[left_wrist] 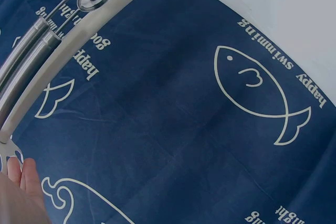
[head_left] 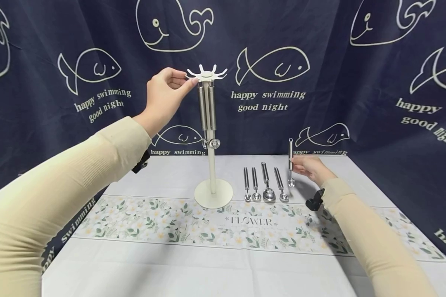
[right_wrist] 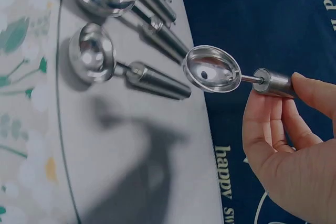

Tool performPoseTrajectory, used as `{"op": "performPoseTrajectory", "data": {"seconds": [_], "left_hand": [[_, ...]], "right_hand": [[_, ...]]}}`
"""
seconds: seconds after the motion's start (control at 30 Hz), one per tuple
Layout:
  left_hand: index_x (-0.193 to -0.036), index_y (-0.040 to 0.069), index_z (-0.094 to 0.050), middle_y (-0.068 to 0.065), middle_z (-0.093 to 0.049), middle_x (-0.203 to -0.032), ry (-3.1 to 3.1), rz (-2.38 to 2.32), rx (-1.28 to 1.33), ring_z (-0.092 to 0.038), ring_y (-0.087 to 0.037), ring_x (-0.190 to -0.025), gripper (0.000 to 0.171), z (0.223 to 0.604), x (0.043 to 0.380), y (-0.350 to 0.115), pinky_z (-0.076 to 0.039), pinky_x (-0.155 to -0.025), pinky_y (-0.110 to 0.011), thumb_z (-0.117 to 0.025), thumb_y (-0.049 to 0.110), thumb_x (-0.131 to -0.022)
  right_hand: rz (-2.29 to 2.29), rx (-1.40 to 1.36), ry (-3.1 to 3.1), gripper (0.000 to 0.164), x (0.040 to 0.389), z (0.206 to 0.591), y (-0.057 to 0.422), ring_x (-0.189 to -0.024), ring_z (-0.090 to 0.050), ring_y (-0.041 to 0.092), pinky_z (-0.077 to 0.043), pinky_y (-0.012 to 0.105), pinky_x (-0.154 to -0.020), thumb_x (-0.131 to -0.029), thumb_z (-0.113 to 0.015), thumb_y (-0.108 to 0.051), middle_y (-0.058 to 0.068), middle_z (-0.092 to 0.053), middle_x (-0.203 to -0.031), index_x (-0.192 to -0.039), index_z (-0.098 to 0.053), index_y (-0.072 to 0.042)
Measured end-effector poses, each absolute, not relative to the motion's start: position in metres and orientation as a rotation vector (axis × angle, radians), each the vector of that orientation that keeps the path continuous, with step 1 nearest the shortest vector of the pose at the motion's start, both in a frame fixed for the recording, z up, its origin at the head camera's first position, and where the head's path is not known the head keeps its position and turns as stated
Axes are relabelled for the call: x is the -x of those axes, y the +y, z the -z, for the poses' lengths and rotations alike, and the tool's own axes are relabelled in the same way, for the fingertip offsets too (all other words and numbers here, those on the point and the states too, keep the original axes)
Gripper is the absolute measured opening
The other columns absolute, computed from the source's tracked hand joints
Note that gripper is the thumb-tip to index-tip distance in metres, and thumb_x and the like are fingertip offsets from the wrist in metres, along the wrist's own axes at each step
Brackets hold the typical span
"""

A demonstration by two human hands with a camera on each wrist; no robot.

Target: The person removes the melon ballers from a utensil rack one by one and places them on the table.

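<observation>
Head view: left hand [head_left: 167, 91] pinches the stand [head_left: 211, 169]; right hand [head_left: 312, 168] grips 1 scoop [head_left: 290, 152].

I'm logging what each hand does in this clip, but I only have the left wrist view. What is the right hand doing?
Observer: The right hand holds a metal scoop by its handle, with the bowl end downward in the head view.
Operator: Is anything lying on the table?
Observer: Yes, four more metal scoops lie in a row beyond the floral band, bowls toward the person.
Operator: And what does the pole stand on?
Observer: A round, cream-coloured base, to the left of that row in the head view.
</observation>
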State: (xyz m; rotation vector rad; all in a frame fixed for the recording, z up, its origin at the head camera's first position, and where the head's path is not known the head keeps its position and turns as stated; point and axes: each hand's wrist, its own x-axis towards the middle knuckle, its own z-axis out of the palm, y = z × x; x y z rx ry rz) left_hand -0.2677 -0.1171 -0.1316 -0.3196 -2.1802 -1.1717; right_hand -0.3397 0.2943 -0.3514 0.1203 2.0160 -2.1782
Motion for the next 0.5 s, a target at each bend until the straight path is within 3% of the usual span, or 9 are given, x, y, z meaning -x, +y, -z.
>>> {"op": "performPoseTrajectory", "data": {"seconds": [0.5], "left_hand": [[-0.114,0.008,-0.064,-0.008,-0.068,-0.106,-2.175,1.15,0.322,-0.065,-0.013,-0.097,0.042,0.132,0.267,-0.116,-0.05,-0.087,-0.02,-0.072,0.039,-0.087]], "right_hand": [[2.056,-0.208,2.041,0.015,0.339,0.375,0.304,-0.068,-0.068,0.005,-0.058,0.022,-0.075,-0.094,-0.058,0.0,-0.005,-0.069,-0.069,-0.086,-0.064,-0.011]]}}
